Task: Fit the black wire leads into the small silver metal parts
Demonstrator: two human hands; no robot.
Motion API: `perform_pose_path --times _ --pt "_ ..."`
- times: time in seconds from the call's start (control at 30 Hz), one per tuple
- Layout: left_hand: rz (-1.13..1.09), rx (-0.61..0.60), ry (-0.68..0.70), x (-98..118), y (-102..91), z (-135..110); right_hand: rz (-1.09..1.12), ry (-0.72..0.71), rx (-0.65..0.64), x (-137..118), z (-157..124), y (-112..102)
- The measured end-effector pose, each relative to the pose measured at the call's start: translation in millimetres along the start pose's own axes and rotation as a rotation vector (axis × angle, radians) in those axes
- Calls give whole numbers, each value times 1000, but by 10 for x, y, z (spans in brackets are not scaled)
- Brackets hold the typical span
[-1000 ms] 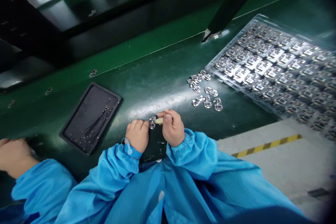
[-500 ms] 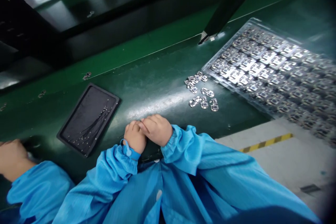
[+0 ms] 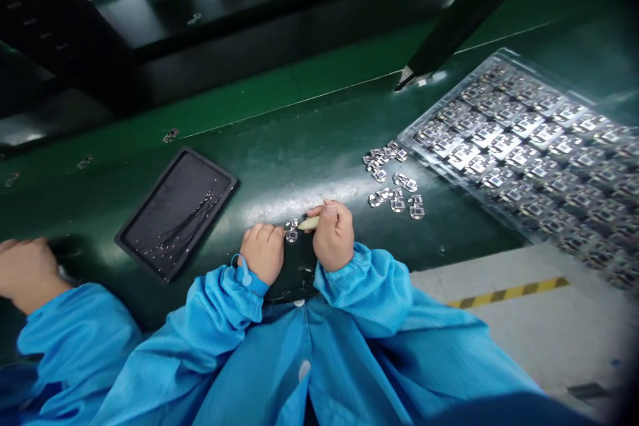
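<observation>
Fingers curled, my left hand [image 3: 263, 251] rests on the green bench and grips the left edge of a small silvery circuit board [image 3: 292, 234]. A blue band circles that wrist. My right hand [image 3: 335, 234] is closed round a pale, pointed pen-like tool [image 3: 309, 223], its tip pointing left, close beside the board. Whether the tip touches the board I cannot tell. Several similar loose circuit boards [image 3: 397, 200] lie on the bench to the right of my hands.
A black tray [image 3: 164, 193] with thin dark wires stands to the left. A clear plastic tray [image 3: 439, 170] full of boards lies at the right, overhanging the bench edge. Another person's hand [image 3: 32, 273] is at the far left. A dark post [image 3: 464, 13] rises behind.
My hands, earlier together, are now apart. The right one has moved right and turned, showing the pale tool. The circuit board has come into view between them. The whole view has shifted slightly.
</observation>
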State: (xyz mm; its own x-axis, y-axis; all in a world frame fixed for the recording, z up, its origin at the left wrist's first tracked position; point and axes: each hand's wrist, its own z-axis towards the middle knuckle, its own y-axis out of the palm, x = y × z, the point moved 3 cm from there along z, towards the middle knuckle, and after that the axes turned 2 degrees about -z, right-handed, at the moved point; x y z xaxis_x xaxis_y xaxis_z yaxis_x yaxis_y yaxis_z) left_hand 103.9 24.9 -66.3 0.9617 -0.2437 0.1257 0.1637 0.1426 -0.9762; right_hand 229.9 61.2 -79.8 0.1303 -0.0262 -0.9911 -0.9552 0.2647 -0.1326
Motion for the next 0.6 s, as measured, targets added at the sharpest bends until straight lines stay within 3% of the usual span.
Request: perform_pose_path --times 0.2,0.6 --pt "26 -61 -9 15 -10 21 -67 -119 -18 -4 -19 -8" --pt "36 -83 -5 23 -28 31 -141 -215 -82 9 -52 -3"
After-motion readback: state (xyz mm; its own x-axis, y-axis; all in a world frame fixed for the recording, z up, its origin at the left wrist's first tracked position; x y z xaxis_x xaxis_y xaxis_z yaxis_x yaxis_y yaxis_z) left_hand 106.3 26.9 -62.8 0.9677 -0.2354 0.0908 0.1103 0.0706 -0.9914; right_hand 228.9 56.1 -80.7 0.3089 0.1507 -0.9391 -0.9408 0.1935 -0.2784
